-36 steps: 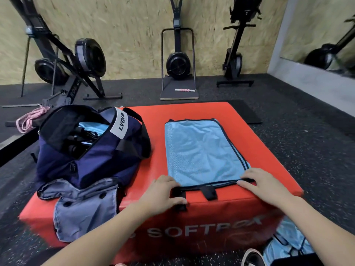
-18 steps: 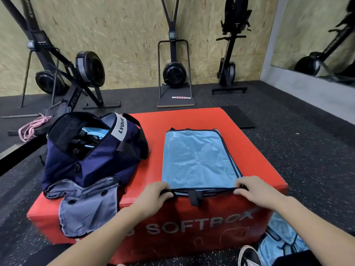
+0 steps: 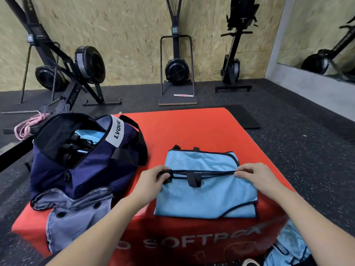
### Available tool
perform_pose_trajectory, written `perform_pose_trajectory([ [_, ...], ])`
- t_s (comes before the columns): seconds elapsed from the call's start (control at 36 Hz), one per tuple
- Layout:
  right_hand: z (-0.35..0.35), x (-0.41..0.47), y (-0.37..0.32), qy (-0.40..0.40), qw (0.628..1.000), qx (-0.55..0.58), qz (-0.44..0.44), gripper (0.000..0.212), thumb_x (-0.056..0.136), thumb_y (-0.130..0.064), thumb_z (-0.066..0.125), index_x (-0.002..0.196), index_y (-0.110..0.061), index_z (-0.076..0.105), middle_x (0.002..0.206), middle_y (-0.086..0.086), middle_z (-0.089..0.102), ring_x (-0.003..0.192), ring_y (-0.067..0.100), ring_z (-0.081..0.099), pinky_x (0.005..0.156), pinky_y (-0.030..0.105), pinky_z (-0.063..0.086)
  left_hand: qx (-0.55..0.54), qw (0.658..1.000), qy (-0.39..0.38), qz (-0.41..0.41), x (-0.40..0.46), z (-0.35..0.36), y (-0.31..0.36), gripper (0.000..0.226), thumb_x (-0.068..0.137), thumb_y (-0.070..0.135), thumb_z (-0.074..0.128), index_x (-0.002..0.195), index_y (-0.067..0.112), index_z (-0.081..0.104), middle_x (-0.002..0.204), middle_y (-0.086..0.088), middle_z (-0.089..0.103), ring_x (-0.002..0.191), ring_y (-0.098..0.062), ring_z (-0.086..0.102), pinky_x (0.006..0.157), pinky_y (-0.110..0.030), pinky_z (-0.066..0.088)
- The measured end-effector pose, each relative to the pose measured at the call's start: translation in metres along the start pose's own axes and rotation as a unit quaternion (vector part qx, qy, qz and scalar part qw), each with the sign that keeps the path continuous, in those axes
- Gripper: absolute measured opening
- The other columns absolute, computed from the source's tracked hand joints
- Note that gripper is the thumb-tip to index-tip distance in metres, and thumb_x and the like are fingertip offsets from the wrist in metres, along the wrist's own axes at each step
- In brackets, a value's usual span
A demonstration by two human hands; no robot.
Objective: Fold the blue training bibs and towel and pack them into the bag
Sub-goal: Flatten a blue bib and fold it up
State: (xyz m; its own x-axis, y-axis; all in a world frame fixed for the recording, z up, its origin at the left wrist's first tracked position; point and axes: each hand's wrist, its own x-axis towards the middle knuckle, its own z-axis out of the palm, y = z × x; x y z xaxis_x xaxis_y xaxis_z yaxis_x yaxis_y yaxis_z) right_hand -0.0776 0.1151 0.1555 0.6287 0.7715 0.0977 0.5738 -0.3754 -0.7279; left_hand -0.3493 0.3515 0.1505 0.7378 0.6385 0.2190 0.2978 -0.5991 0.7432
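Reading LVQUE, bag (image 3: 82, 169) sits on SOFTBOX-lettered box (image 3: 201, 129).

"LVQUE" on white label (image 3: 116, 130) of navy bag (image 3: 82, 169). "SOFTBOX", partly blurred, on red box's front (image 3: 192, 244).

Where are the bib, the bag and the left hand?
bib (image 3: 206, 196), head view, middle of its folded top layer.
bag (image 3: 92, 169), head view, navy front side.
left hand (image 3: 151, 180), head view, back of hand.
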Motion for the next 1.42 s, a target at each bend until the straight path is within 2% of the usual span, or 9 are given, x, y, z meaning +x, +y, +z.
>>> perform_pose_trajectory([
  [0.17,0.005,0.042,0.006,0.022,1.000,-0.009,0.020,0.007,0.085,-0.026,0.076,0.079,-0.027,0.079,0.079,-0.008,0.075,0.087,0.020,0.068,0.083,0.036,0.048,0.024,0.999,0.024,0.009,0.051,0.010,-0.012,0.020,0.094,0.006,0.062,0.106,0.018,0.073,0.093,0.014,0.070,0.087,0.015,0.059,0.077,-0.002,0.038],
  [0.39,0.016,0.094,0.013,0.055,0.998,-0.025,0.025,0.009,0.086,-0.024,0.076,0.094,-0.020,0.080,0.088,-0.016,0.069,0.092,0.003,0.059,0.076,-0.003,0.034,0.032,0.999,0.041,-0.008,0.107,0.025,-0.035,0.021,0.093,0.010,0.065,0.107,0.021,0.073,0.099,0.012,0.071,0.086,0.001,0.058,0.079,-0.006,0.040],
  [0.53,0.025,0.116,0.019,0.061,0.989,-0.132,0.028,0.010,0.090,-0.039,0.070,0.092,-0.034,0.078,0.090,-0.020,0.072,0.096,0.010,0.063,0.085,0.031,0.044,0.048,0.998,0.048,-0.016,0.126,0.038,-0.051,0.020,0.092,0.014,0.067,0.107,0.026,0.073,0.100,0.014,0.066,0.090,-0.001,0.056,0.082,-0.010,0.041],
  [0.67,0.038,0.126,0.019,0.050,0.947,-0.317,0.021,0.029,0.088,-0.056,0.064,0.103,-0.033,0.074,0.107,-0.010,0.069,0.109,0.019,0.054,0.090,0.039,0.034,0.115,0.990,0.060,-0.056,0.134,0.046,-0.066,0.025,0.088,0.029,0.071,0.113,0.023,0.071,0.102,0.005,0.060,0.100,-0.019,0.056,0.090,-0.036,0.046],
  [0.92,0.096,0.114,-0.035,-0.019,0.979,-0.196,-0.050,0.046,0.088,-0.071,0.048,0.086,-0.032,0.073,0.091,-0.014,0.064,0.094,0.014,0.051,0.087,0.036,0.038,0.079,0.991,0.105,-0.040,0.127,0.048,-0.052,0.030,0.087,0.026,0.074,0.116,0.024,0.066,0.095,0.013,0.051,0.078,-0.001,0.052,0.093,-0.042,0.047],
  [1.06,0.115,0.113,-0.048,-0.015,1.000,-0.023,0.014,0.034,0.086,-0.063,0.062,0.083,-0.031,0.071,0.081,-0.014,0.060,0.081,0.009,0.055,0.070,0.021,0.038,-0.028,0.990,0.122,-0.070,0.123,0.049,-0.038,0.031,0.092,0.025,0.067,0.123,0.025,0.064,0.110,0.013,0.064,0.087,0.006,0.060,0.083,-0.015,0.049],
  [1.22,0.120,0.122,-0.049,-0.009,0.997,0.076,0.004,0.051,0.088,-0.057,0.064,0.134,-0.036,0.058,0.126,-0.018,0.063,0.119,0.007,0.053,0.105,0.034,0.041,-0.159,0.981,0.100,-0.059,0.122,0.045,-0.029,0.037,0.100,0.028,0.056,0.137,0.025,0.051,0.126,0.018,0.056,0.109,0.015,0.054,0.084,0.001,0.039],
  [1.33,0.122,0.123,-0.039,-0.065,0.989,-0.129,-0.010,0.055,0.095,-0.056,0.053,0.146,-0.040,0.042,0.149,-0.017,0.043,0.140,0.013,0.028,0.110,0.040,0.021,0.009,0.998,0.059,0.019,0.122,0.050,-0.043,0.025,0.094,0.018,0.063,0.119,0.019,0.068,0.125,0.009,0.062,0.121,-0.008,0.055,0.096,-0.001,0.029],
  [1.42,0.123,0.125,-0.033,-0.070,0.984,-0.161,-0.017,0.046,0.102,-0.042,0.048,0.147,-0.038,0.042,0.153,-0.014,0.041,0.140,0.016,0.029,0.107,0.040,0.019,0.103,0.994,0.019,0.031,0.125,0.053,-0.055,0.027,0.095,0.024,0.063,0.120,0.018,0.068,0.136,0.001,0.058,0.131,-0.013,0.049,0.112,-0.023,0.030],
])
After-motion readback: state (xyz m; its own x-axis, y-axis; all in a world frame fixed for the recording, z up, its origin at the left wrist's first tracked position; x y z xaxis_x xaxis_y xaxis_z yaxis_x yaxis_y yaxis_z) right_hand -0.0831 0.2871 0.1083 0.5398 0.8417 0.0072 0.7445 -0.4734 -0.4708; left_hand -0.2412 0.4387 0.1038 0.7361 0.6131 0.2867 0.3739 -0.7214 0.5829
